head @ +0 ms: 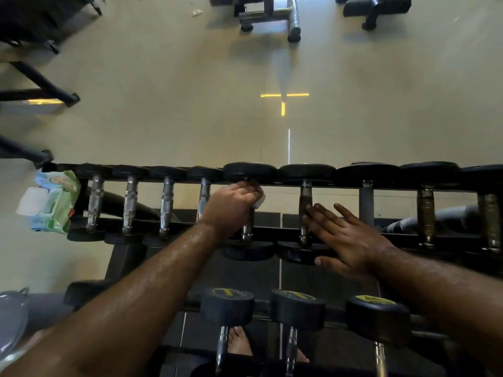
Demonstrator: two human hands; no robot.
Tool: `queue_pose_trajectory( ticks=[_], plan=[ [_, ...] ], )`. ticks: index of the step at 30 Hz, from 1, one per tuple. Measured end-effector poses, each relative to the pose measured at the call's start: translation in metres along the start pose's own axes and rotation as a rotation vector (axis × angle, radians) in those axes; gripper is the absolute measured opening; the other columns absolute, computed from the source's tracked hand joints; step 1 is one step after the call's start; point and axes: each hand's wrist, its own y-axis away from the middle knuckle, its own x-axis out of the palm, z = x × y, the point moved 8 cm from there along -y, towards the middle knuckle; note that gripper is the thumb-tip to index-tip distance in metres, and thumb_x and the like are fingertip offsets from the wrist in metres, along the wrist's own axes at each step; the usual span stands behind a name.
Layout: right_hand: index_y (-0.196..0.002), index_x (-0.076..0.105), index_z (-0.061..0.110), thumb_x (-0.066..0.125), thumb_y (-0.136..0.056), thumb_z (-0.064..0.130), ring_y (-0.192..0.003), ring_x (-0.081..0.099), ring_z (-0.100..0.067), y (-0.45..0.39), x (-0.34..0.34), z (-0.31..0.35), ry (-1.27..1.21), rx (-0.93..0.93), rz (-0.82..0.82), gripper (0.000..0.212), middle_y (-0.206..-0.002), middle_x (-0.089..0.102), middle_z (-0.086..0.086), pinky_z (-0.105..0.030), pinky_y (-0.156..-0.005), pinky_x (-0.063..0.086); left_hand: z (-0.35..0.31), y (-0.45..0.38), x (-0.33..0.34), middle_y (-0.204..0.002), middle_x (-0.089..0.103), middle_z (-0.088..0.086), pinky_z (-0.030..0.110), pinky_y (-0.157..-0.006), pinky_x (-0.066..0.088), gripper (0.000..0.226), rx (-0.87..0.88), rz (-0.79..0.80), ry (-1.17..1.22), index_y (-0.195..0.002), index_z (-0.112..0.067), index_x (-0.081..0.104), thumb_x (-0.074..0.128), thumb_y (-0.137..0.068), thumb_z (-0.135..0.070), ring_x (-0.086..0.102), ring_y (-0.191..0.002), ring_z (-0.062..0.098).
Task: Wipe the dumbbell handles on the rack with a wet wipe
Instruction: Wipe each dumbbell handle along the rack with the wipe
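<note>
Left hand (231,205) is clenched round a dumbbell handle (247,227) mid-row on the top tier of the rack (381,232), a white wet wipe (259,200) bunched under its fingers. Right hand (344,238) lies flat, fingers spread and released, touching the neighbouring handle (304,202). Handles sit close, narrow gaps between. Wipes packet (50,202) perches at the rack's left edge. Bare floor (190,104) lies beyond.

A gym: dumbbell rack (272,229), weight bench (269,14).
</note>
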Motion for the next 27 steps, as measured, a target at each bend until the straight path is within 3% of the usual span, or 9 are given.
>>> queue_pose_trajectory(
  ticks=[4,8,11,14,17,20,23,25,27],
  plan=[
    [-0.173,0.001,0.021,0.015,-0.105,0.078,-0.166,0.0,-0.025,0.004,-0.002,-0.002,0.028,0.036,-0.087,0.09,-0.179,-0.002,-0.007,-0.051,-0.13,0.006,-0.011,0.007,0.015,-0.123,0.076,0.004,0.041,-0.1,0.058,0.024,0.169,0.125,-0.024,-0.114,-0.019,0.079,0.073,-0.09,-0.016,0.07,-0.119,0.022],
    [-0.173,0.008,0.018,0.021,-0.104,0.078,-0.165,0.008,-0.028,0.004,0.0,-0.002,0.062,0.039,-0.099,0.091,-0.179,0.005,-0.009,-0.056,-0.128,0.011,-0.008,-0.004,0.004,-0.113,0.079,0.0,0.039,-0.085,0.062,0.023,0.106,0.143,0.011,-0.108,-0.023,0.08,0.066,-0.091,-0.017,0.074,-0.105,0.021],
    [-0.172,0.013,0.018,0.022,-0.104,0.078,-0.164,0.014,-0.03,0.004,0.002,-0.002,0.09,0.037,-0.111,0.091,-0.179,0.009,-0.01,-0.059,-0.126,0.014,-0.006,-0.011,0.004,-0.118,0.078,0.003,0.042,-0.091,0.061,0.028,0.093,0.106,-0.019,-0.114,-0.018,0.08,0.068,-0.089,-0.014,0.073,-0.112,0.023],
    [-0.171,0.017,0.016,0.024,-0.104,0.078,-0.163,0.02,-0.032,0.003,0.002,-0.003,0.119,0.039,-0.132,0.092,-0.178,0.014,-0.012,-0.06,-0.124,0.017,-0.009,0.003,0.02,-0.125,0.074,-0.001,0.042,-0.097,0.058,0.032,0.189,0.351,-0.035,-0.122,-0.025,0.075,0.055,-0.096,-0.025,0.068,-0.119,0.019],
    [-0.171,0.019,0.015,0.025,-0.104,0.078,-0.163,0.02,-0.032,0.003,0.001,-0.002,0.133,0.035,-0.131,0.092,-0.178,0.014,-0.012,-0.06,-0.124,0.017,-0.02,0.02,0.025,-0.121,0.074,-0.014,0.038,-0.089,0.059,0.032,0.318,0.67,0.013,-0.124,-0.038,0.07,0.059,-0.098,-0.024,0.07,-0.111,0.012],
    [-0.171,0.019,0.015,0.024,-0.104,0.078,-0.163,0.019,-0.032,0.002,0.001,-0.002,0.139,0.028,-0.129,0.092,-0.178,0.014,-0.012,-0.06,-0.124,0.017,-0.016,-0.011,0.006,-0.12,0.076,-0.009,0.039,-0.093,0.06,0.033,0.365,0.405,-0.043,-0.124,-0.03,0.073,0.057,-0.096,-0.023,0.07,-0.112,0.014],
    [-0.171,0.019,0.015,0.024,-0.104,0.078,-0.162,0.022,-0.033,0.001,0.003,-0.002,0.145,0.032,-0.116,0.092,-0.177,0.016,-0.013,-0.06,-0.123,0.019,-0.012,-0.025,0.005,-0.104,0.077,0.003,0.043,-0.091,0.059,0.021,0.304,0.175,-0.255,-0.107,-0.015,0.077,0.064,-0.091,-0.013,0.07,-0.101,0.025],
    [-0.171,0.018,0.015,0.024,-0.104,0.078,-0.162,0.021,-0.033,0.0,0.003,-0.002,0.147,0.032,-0.112,0.092,-0.177,0.015,-0.014,-0.06,-0.124,0.019,-0.022,-0.013,0.021,-0.098,0.074,0.004,0.042,-0.087,0.058,0.013,0.31,0.251,-0.29,-0.099,-0.014,0.076,0.069,-0.088,-0.011,0.066,-0.096,0.025],
    [-0.171,0.019,0.015,0.024,-0.104,0.078,-0.163,0.02,-0.033,0.001,0.004,-0.003,0.148,0.034,-0.115,0.092,-0.177,0.015,-0.014,-0.06,-0.124,0.019,-0.031,0.008,0.036,-0.105,0.07,-0.001,0.037,-0.091,0.056,0.013,0.293,0.481,-0.141,-0.104,-0.021,0.076,0.07,-0.092,-0.019,0.063,-0.103,0.019]
  ],
)
